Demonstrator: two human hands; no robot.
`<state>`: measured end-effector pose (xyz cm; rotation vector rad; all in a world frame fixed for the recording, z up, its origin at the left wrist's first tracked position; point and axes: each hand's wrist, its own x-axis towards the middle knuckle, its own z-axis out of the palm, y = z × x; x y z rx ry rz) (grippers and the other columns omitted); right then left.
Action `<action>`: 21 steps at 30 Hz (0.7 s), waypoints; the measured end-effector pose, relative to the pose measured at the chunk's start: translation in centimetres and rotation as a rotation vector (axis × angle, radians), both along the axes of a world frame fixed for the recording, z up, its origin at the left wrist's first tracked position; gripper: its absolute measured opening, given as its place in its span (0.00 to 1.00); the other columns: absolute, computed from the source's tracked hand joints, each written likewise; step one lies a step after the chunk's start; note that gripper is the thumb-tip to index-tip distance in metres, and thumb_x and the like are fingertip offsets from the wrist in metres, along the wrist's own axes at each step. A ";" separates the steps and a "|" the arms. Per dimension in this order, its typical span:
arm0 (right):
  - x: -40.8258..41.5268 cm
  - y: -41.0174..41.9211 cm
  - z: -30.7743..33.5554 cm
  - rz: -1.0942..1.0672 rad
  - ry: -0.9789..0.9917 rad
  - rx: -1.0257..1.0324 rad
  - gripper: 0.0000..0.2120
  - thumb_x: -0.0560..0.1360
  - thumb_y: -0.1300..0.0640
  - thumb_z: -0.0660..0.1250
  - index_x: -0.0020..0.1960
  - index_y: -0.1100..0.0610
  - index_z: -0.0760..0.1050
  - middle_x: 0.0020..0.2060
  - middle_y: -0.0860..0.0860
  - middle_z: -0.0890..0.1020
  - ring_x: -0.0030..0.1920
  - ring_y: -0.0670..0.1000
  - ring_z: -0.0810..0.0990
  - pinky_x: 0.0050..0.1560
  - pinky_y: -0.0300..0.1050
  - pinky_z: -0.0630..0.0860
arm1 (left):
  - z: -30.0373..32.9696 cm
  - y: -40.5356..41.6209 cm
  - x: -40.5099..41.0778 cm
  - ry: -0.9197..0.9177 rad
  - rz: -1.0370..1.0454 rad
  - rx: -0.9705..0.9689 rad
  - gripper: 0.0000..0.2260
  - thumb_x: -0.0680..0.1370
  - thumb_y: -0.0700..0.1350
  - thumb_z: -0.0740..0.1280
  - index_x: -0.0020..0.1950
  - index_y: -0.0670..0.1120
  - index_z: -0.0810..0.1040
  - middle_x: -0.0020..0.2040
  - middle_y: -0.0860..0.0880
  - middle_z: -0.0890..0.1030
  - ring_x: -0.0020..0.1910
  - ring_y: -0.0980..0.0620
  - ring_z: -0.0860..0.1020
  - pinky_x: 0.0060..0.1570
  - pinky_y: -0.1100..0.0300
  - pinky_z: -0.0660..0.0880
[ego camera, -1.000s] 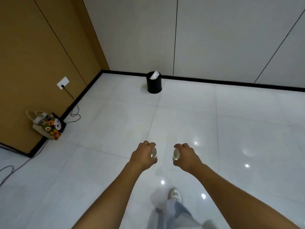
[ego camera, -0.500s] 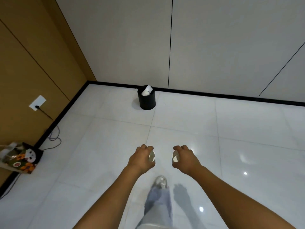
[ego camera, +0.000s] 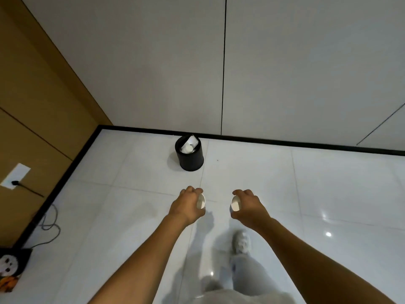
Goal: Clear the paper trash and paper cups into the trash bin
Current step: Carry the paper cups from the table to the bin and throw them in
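A black round trash bin point(ego camera: 191, 160) stands on the white tiled floor by the far wall's baseboard, with white paper and a cup point(ego camera: 189, 145) showing inside it. My left hand point(ego camera: 186, 207) is shut on a white paper cup point(ego camera: 200, 201), its mouth facing right. My right hand point(ego camera: 248, 207) is shut on a second white paper cup point(ego camera: 235, 204), its mouth facing left. Both hands are held out in front of me, short of the bin and apart from each other.
A wooden wall on the left carries a socket point(ego camera: 15, 178) with a black cable point(ego camera: 49, 224) trailing along the floor. A patterned bag point(ego camera: 9, 268) sits at the lower left. My leg and white shoe point(ego camera: 241, 241) are below the hands.
I have walked toward the bin, which now looks larger and closer. Both hands still hold their cups in much the same pose. The bag has slid toward the left edge.
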<state>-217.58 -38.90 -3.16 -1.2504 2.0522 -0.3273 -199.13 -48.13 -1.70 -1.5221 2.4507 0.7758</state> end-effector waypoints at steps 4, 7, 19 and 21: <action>-5.5 -8.8 -0.9 0.045 0.017 0.008 0.31 0.70 0.57 0.70 0.71 0.52 0.65 0.64 0.53 0.69 0.62 0.57 0.72 0.58 0.49 0.75 | -1.3 -8.3 -5.3 0.014 0.033 -0.002 0.27 0.74 0.51 0.68 0.71 0.51 0.65 0.67 0.50 0.67 0.66 0.48 0.66 0.57 0.52 0.73; -9.9 -15.6 -1.3 0.086 0.033 0.021 0.31 0.70 0.56 0.70 0.71 0.52 0.65 0.64 0.53 0.69 0.61 0.57 0.71 0.57 0.50 0.76 | -1.9 -14.3 -9.0 0.007 0.078 -0.004 0.27 0.74 0.51 0.68 0.71 0.51 0.65 0.67 0.50 0.67 0.66 0.48 0.66 0.57 0.52 0.73; -17.4 -39.1 -3.8 0.243 0.032 0.059 0.30 0.69 0.55 0.72 0.69 0.53 0.66 0.62 0.54 0.71 0.58 0.58 0.73 0.52 0.47 0.75 | -4.5 -32.3 -13.7 -0.025 0.286 0.004 0.25 0.75 0.52 0.68 0.69 0.51 0.66 0.66 0.49 0.69 0.65 0.48 0.67 0.56 0.52 0.75; -17.4 -42.7 -4.9 0.267 0.022 0.067 0.30 0.69 0.55 0.73 0.68 0.53 0.66 0.61 0.55 0.71 0.57 0.58 0.73 0.51 0.46 0.75 | -5.6 -35.1 -13.6 -0.032 0.305 0.010 0.24 0.75 0.52 0.68 0.69 0.51 0.67 0.65 0.48 0.69 0.64 0.48 0.68 0.55 0.53 0.75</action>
